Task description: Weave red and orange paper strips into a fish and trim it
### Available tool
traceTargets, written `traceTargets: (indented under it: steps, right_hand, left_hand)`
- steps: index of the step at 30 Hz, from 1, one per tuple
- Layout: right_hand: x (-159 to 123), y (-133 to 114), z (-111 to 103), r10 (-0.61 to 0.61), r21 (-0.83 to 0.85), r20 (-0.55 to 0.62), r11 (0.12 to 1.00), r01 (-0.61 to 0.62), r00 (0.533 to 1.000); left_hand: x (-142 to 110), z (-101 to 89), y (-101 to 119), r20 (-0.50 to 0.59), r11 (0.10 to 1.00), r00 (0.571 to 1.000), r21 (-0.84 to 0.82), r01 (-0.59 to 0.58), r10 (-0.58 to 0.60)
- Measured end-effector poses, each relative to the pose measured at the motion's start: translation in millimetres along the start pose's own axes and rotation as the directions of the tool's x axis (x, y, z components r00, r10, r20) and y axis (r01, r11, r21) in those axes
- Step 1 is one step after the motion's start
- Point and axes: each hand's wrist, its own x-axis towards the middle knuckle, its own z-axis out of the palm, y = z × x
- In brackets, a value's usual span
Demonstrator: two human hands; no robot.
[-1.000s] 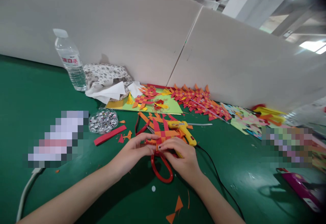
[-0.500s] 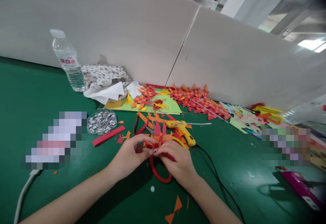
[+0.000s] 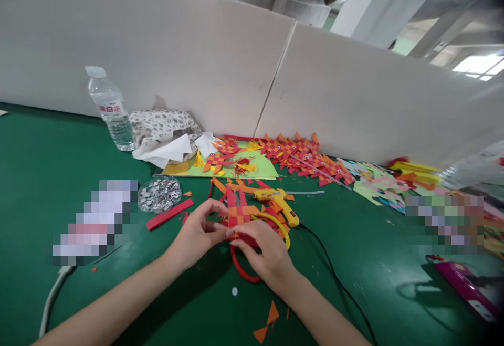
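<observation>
A woven red and orange paper piece, with red strips pointing away from me, is pinched between both hands. My left hand grips its left edge with thumb and fingers. On its near right edge, the fingertips of my right hand are closed, and they cover part of it. Underneath lies a pair of scissors with a red loop and a yellow loop; the hands hide much of it. Just beyond rests a yellow glue gun with a glue stick in its back. Orange and red paper scraps lie about.
To the left are a bag of googly eyes, a red strip, a blurred-out object with a cable and a water bottle. Woven paper fish are piled against the partition. A black cord runs right.
Both hands stay on the woven piece, which has shifted slightly left and tilted, with more of its checkered face now showing. More of the scissors' yellow loop shows. The camera view has tipped up slightly.
</observation>
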Motion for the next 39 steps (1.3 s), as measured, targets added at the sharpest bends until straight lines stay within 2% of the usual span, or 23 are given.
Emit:
traceTargets:
  steps: [2, 4, 8, 11, 15, 18, 23, 28, 32, 39]
  right_hand:
    - [-0.7, 1.7, -0.1, 0.054, 0.009, -0.073, 0.999, -0.054, 0.996]
    - [0.6, 3.3, -1.2, 0.176, 0.082, -0.180, 0.983, -0.163, 0.968]
    - [6.9, 7.4, -5.4, 0.441, 0.347, -0.280, 0.875, -0.339, 0.853]
    - [11.0, 13.1, -8.2, 0.568, 0.487, -0.241, 0.772, -0.408, 0.787]
    - [14.0, 19.3, -10.9, 0.669, 0.617, -0.078, 0.615, -0.491, 0.739]
    - [14.6, 18.2, -12.0, 0.672, 0.650, 0.017, 0.555, -0.519, 0.740]
    - [12.2, 10.6, -10.0, 0.604, 0.638, 0.091, 0.575, -0.512, 0.792]
    - [9.1, 8.8, -7.1, 0.574, 0.612, 0.106, 0.606, -0.508, 0.812]
    - [8.8, 7.3, -7.9, 0.575, 0.599, 0.100, 0.616, -0.511, 0.812]
    - [6.7, 1.7, -11.4, 0.549, 0.576, 0.150, 0.627, -0.524, 0.822]
  left_hand:
    - [0.2, -1.7, 2.5, -0.006, 1.000, 1.000, 0.009, -0.014, 0.014]
    - [0.1, -3.1, 5.5, -0.016, 0.998, 0.998, 0.023, -0.056, 0.056]
    - [0.4, -4.3, 9.2, -0.024, 0.987, 0.987, 0.015, -0.161, 0.161]
    - [1.1, -4.7, 8.9, -0.005, 0.979, 0.979, 0.025, -0.203, 0.203]
    - [2.7, -7.0, 5.7, 0.000, 0.972, 0.976, 0.087, -0.217, 0.218]
    - [4.0, -10.1, 3.6, -0.007, 0.978, 0.981, 0.084, -0.191, 0.192]
    - [5.9, -13.2, 5.0, -0.066, 0.993, 0.991, 0.028, -0.118, 0.120]
    - [7.9, -12.1, 5.7, -0.125, 0.996, 0.988, 0.018, -0.092, 0.094]
    - [9.1, -12.6, 4.4, -0.123, 0.997, 0.989, 0.019, -0.076, 0.078]
    - [10.2, -13.2, 7.0, -0.083, 0.988, 0.987, -0.049, -0.143, 0.139]
